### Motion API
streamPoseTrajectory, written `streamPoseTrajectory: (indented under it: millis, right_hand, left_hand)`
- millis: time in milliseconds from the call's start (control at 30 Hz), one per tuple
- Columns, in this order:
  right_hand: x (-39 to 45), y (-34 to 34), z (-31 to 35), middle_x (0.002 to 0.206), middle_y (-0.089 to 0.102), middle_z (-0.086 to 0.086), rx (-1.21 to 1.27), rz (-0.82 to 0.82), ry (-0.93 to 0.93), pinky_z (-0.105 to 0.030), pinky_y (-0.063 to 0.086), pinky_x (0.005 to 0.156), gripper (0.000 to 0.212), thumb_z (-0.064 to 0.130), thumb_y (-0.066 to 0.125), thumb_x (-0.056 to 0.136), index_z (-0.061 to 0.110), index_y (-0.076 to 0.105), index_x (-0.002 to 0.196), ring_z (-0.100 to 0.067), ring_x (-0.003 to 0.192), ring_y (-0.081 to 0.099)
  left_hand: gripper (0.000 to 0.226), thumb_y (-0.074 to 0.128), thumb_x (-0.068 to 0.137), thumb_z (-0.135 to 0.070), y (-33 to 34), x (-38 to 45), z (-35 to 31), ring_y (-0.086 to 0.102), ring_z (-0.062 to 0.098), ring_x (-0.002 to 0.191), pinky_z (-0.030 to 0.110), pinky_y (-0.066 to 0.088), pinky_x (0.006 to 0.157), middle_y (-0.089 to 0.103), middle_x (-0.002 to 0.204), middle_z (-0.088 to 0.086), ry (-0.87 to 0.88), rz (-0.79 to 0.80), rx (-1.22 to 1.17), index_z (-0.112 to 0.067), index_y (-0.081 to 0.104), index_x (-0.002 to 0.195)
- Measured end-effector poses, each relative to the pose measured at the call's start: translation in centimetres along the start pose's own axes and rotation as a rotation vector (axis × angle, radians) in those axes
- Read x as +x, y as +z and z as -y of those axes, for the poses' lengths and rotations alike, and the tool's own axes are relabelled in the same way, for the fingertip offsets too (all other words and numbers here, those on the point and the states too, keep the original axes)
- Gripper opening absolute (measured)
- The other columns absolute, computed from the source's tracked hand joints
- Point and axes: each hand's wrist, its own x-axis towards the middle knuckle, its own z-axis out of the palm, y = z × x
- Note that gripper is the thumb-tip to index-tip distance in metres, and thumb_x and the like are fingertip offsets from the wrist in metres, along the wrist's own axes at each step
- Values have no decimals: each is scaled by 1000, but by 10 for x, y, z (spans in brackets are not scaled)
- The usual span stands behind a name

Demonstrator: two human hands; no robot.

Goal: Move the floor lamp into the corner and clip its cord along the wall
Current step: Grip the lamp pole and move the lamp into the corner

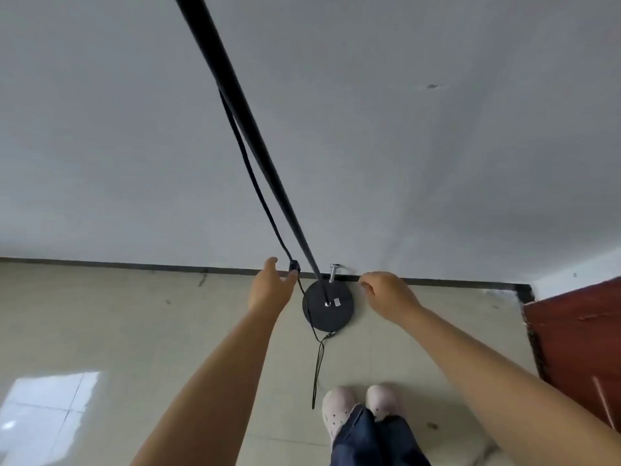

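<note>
Left hand (268, 290) pinches the cord (255, 183) by the lamp (327, 306) base, gathering slack. Right hand (386, 294) loosely curled, grasping nothing visible. Wall (403, 146) just behind.

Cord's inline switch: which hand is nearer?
Left. The left hand has its fingers right at the inline switch; the right hand is across the lamp base, beside the wall.

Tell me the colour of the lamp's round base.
Black; the lamp base shows best in the head view, the only one.
</note>
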Motion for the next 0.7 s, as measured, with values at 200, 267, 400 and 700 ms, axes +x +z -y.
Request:
streamPoseTrajectory:
  millis: [200,267,400,700]
  right_hand:
    - [31,42,-26,109,67,-18,178,91,79,-35,47,85,32,-2,36,86,4,60,106,-31,99,60]
    - [30,51,-28,114,66,-16,272,119,142,-29,45,84,37,-5,34,85,5,59,110,-28,103,59]
    - [12,67,-25,144,40,-10,341,366,175,-26,32,102,52,-3,45,83,8,35,133,-22,130,39]
    - [-22,39,-22,51,40,1,440,396,284,-25,33,53,34,8,49,83,19,45,51,-11,49,37]
  left_hand:
    - [18,42,97,-15,21,37,-2,50,22,73,24,40,49,59,81,4,-38,30,-150,-13,55,86]
    - [27,38,98,-6,23,30,4,52,24,77,37,53,65,56,76,8,-79,103,-234,-12,50,74]
    - [37,40,97,1,11,-3,20,56,18,68,12,57,46,51,71,8,-216,187,-577,-13,49,65]
    - [14,45,98,-6,-37,-44,5,61,14,66,18,59,55,58,80,11,-311,122,-864,-3,57,91]
